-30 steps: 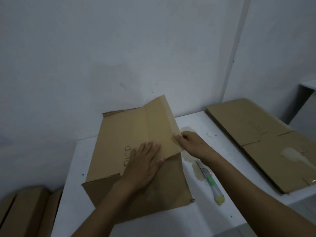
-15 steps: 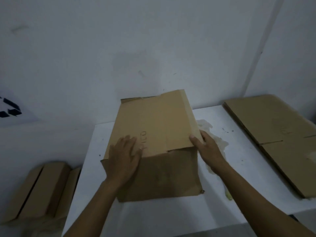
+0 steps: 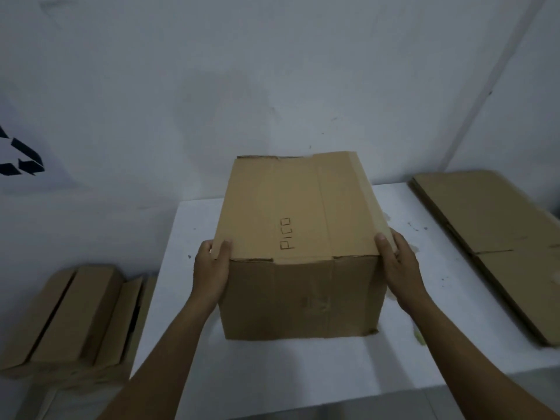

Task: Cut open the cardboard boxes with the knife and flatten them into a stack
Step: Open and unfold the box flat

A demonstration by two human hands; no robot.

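White bench (image 3: 272, 374), speckled and stained, set against a pale grey wall (image 3: 272, 71). The cardboard box (image 3: 303, 292) stands upright at bench centre with "PICO" (image 3: 285, 234) handwritten on its top. The left hand (image 3: 210, 271) and right hand (image 3: 400, 268) grasp its upper near corners, thumbs on top. Flattened stack (image 3: 491, 237) at bench right; more boxes (image 3: 75, 316) lie lower left.

Seems a bare storeroom or packing room. Plain white walls (image 3: 272, 71) behind a stained white table (image 3: 303, 368); flat cardboard (image 3: 485, 237) stacked on the table's right end; a closed box (image 3: 303, 298) at its middle; more boxes (image 3: 75, 316) piled low to the table's left; a dark printed mark (image 3: 18, 159) on the wall, up left of the table.
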